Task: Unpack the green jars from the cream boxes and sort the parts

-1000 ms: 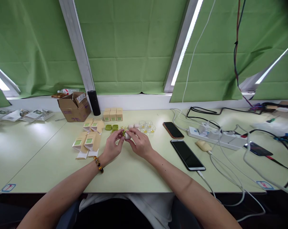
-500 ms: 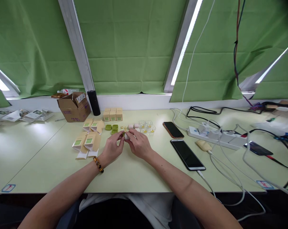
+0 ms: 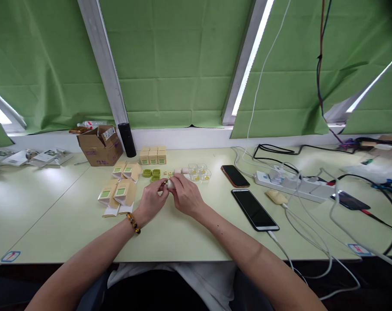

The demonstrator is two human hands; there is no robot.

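In the middle of the table my left hand [image 3: 151, 199] and my right hand [image 3: 187, 195] meet fingertip to fingertip. My right hand is closed on a small white rounded piece [image 3: 170, 185]. A tiny yellow-green piece [image 3: 166, 182] shows at the pinched fingers of my left hand, partly covered by them. Just beyond the fingers lie small green square cups [image 3: 147, 173] and a few tiny pale yellow pieces [image 3: 167, 173]. Pale pink and white cylinders [image 3: 184, 171] are behind my right hand, beside a clear tray [image 3: 200, 167] with yellow bits in its compartments.
Opened kraft boxes [image 3: 124, 192] lie left of my hands; closed small boxes [image 3: 153, 156] stand behind. A cardboard carton [image 3: 100, 146] and black cylinder [image 3: 127, 140] are at the back left. Phones [image 3: 255, 210], cables and a power strip [image 3: 291, 187] occupy the right.
The white piece has turned slightly and shifted a little left between my fingers. Both hands keep nearly the same place; the things on the table have not moved.
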